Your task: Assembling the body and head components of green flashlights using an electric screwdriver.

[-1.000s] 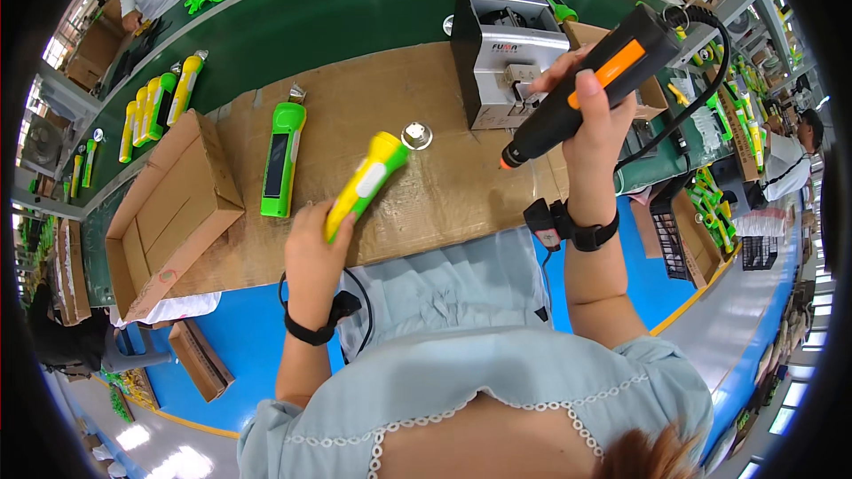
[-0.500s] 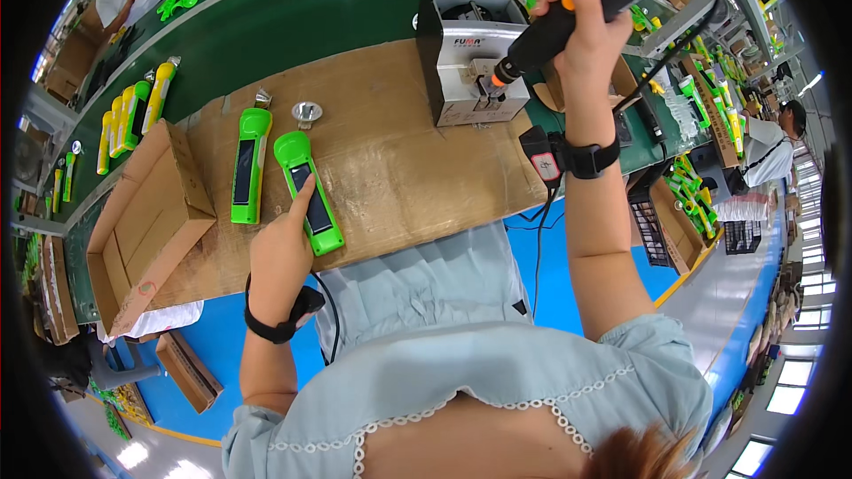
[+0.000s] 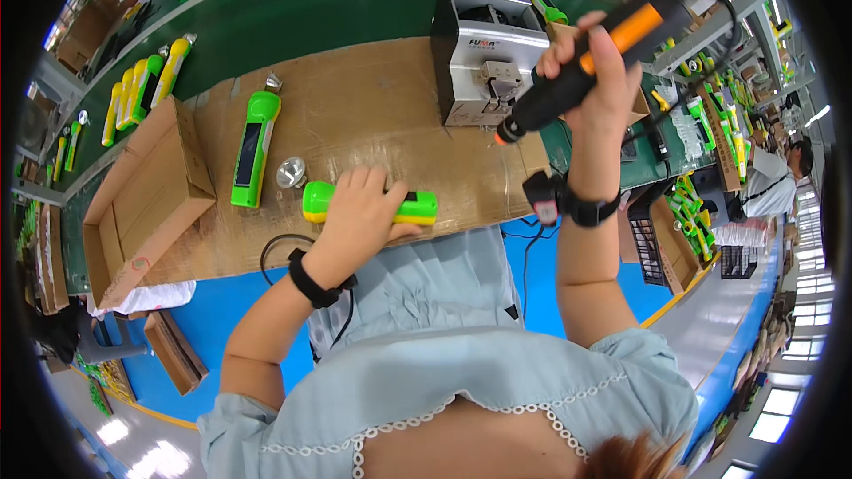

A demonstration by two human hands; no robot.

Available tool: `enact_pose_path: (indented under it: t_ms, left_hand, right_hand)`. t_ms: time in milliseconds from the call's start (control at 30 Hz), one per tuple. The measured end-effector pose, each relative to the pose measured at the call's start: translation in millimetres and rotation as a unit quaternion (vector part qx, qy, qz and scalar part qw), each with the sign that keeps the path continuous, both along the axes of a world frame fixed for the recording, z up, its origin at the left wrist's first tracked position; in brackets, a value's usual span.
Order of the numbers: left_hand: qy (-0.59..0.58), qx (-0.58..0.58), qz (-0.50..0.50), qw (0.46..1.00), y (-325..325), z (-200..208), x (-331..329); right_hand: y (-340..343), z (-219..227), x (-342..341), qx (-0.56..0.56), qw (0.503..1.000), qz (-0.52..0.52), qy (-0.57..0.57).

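The left hand [image 3: 359,220] wraps its fingers around a green-and-yellow plastic flashlight [image 3: 417,208], while farther right the right hand [image 3: 603,89] curls its own around a black-and-orange cylindrical power tool [image 3: 552,104].

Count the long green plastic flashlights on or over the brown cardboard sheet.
2: one green flashlight left of the shiny round reflector; one yellow-edged flashlight under the left hand.

Long green surface [image 3: 355,4], flat brown cardboard sheet [image 3: 382,115] on top. On sheet: long green flashlight with dark panel [image 3: 248,149], shiny silver bowl-shaped reflector [image 3: 290,172], green-and-yellow flashlight [image 3: 416,208] crosswise near front edge. Open brown cardboard box [image 3: 146,200] at left end; silver boxy machine [image 3: 493,44] far right.
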State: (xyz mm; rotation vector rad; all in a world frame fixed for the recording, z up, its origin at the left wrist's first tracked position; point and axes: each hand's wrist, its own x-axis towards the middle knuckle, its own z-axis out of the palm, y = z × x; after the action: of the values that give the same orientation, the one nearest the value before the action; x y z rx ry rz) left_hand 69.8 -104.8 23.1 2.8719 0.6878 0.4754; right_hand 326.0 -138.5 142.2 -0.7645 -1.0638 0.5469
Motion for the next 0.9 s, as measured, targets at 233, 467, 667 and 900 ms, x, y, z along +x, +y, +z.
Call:
enact_pose_path:
  t_ms: [233,467,667,900]
  left_hand:
    - [-0.082,-0.001,0.069,0.994,-21.3,-27.5,35.6]
    - [-0.073,0.056,0.072,0.993,-24.1,-33.8,38.6]
    - [-0.071,0.047,0.066,0.994,-26.9,-31.6,36.2]
    - [-0.074,0.037,0.07,0.994,-29.2,-30.2,33.5]
  right_hand:
    - [-42.9,-25.4,-48.5,0.061,0.996,0.063,-0.014]
    - [-45.6,-37.2,-58.0,0.07,0.997,0.025,-0.024]
    - [-40.0,-47.8,-55.5,0.065,0.997,0.026,-0.015]
    - [-30.6,-66.2,-58.9,0.04,0.999,0.035,0.007]
